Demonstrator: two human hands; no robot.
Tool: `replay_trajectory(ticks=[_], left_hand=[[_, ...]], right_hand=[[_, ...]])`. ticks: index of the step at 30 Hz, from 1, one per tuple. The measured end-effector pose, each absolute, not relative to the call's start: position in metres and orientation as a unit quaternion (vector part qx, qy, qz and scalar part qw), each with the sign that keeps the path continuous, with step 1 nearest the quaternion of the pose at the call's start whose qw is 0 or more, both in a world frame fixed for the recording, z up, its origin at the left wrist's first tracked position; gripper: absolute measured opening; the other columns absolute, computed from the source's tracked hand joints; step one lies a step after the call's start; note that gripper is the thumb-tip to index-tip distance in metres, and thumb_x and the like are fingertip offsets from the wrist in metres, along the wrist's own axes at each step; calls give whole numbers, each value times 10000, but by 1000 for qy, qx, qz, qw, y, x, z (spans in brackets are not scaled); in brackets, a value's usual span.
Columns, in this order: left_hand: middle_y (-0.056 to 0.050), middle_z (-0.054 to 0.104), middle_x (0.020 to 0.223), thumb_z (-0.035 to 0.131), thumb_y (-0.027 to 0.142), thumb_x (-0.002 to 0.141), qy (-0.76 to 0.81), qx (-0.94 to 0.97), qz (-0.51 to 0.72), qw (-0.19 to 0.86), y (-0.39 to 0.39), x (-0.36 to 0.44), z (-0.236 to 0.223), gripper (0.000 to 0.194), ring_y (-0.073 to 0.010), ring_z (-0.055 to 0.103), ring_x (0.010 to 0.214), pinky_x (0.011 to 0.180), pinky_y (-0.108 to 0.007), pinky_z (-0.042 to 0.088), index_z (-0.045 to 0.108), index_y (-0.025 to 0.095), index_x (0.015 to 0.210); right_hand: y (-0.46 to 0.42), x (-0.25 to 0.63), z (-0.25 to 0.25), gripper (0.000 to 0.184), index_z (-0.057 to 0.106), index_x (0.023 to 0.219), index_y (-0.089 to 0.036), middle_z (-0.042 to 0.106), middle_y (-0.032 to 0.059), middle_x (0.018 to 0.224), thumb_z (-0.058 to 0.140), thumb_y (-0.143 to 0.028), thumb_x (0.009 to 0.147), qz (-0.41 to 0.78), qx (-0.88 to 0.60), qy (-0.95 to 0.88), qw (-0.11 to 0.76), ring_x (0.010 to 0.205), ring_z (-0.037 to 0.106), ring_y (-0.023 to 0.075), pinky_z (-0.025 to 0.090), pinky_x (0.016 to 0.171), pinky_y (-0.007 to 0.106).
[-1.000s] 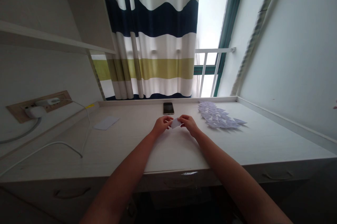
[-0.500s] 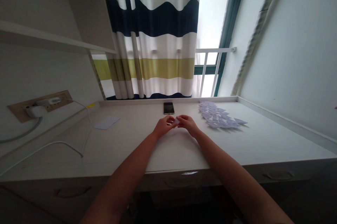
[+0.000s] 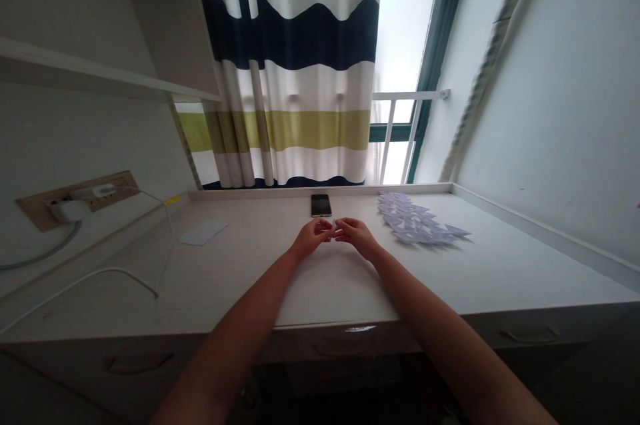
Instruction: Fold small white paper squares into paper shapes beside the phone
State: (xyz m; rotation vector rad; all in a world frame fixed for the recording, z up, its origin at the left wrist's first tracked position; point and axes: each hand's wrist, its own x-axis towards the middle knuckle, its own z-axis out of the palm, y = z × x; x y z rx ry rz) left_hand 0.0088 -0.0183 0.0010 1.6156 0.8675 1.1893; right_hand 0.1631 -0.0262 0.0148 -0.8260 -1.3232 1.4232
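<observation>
Between my fingertips is a small piece of white paper (image 3: 334, 225), mostly covered by the fingers. My left hand (image 3: 313, 236) pinches it from the left, and my right hand (image 3: 355, 234) pinches it from the right. Both hands are closed, just above the white desk (image 3: 330, 292). A dark phone (image 3: 321, 205) lies right behind them. To the right of my hands lies a cluster of folded white paper pieces (image 3: 417, 220) with pointed tips, arranged in overlapping rows.
Flat white paper (image 3: 203, 232) lies on the desk's left side. A white cable (image 3: 169, 238) runs from a plug in the wall socket (image 3: 80, 198) across the desk's left part. A raised rim edges the desk, with a striped curtain (image 3: 295, 125) behind it.
My fingers have shifted slightly around the small paper, which now shows as a narrower sliver than before. The phone, the paper cluster and the flat paper have stayed in place.
</observation>
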Motion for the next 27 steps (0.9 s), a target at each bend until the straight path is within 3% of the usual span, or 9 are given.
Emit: replay_trajectory(ticks=[7, 11, 16, 20, 24, 27], left_hand=[[-34, 595, 754, 671, 313, 633, 337, 620, 481, 519, -20, 9, 5, 311, -147, 599, 730, 706, -357, 505, 503, 119, 809], [-23, 584, 731, 573, 246, 703, 353, 609, 486, 518, -19, 8, 6, 187, -133, 587, 704, 700, -343, 507, 495, 124, 822], [12, 525, 666, 419, 168, 728, 420, 617, 489, 452, -18, 8, 2, 132, -118, 546, 626, 581, -275, 500, 487, 155, 840], [4, 541, 726, 505, 180, 659, 458, 664, 457, 375, -20, 7, 0, 211, -131, 536, 635, 517, -238, 460, 508, 175, 870], [14, 534, 637, 570, 282, 644, 475, 706, 447, 277, -19, 6, 2, 169, -121, 500, 590, 549, -231, 418, 572, 164, 765], [6, 546, 608, 570, 309, 644, 473, 700, 462, 269, -18, 5, 4, 165, -123, 496, 585, 563, -230, 399, 586, 154, 699]], right_hand=[[-24, 163, 14, 268, 626, 735, -137, 644, 41, 689, 675, -378, 628, 592, -335, -533, 504, 622, 618, 126, 500, 609, 245], [-22, 164, 12, 229, 639, 771, -131, 649, 50, 690, 682, -304, 628, 590, -342, -535, 499, 630, 614, 127, 498, 624, 253], [-22, 164, 11, 147, 650, 736, -136, 622, 18, 619, 659, -183, 598, 564, -372, -545, 496, 556, 557, 99, 477, 579, 249], [-24, 163, 11, 150, 664, 741, -142, 617, 14, 641, 607, -157, 602, 542, -390, -580, 466, 562, 534, 94, 440, 535, 230], [-23, 163, 8, 144, 662, 730, -149, 610, 11, 652, 604, -185, 603, 532, -387, -601, 454, 573, 518, 94, 428, 530, 230], [-22, 162, 6, 159, 642, 728, -152, 591, 0, 644, 633, -235, 593, 526, -385, -607, 455, 570, 513, 94, 428, 527, 234]])
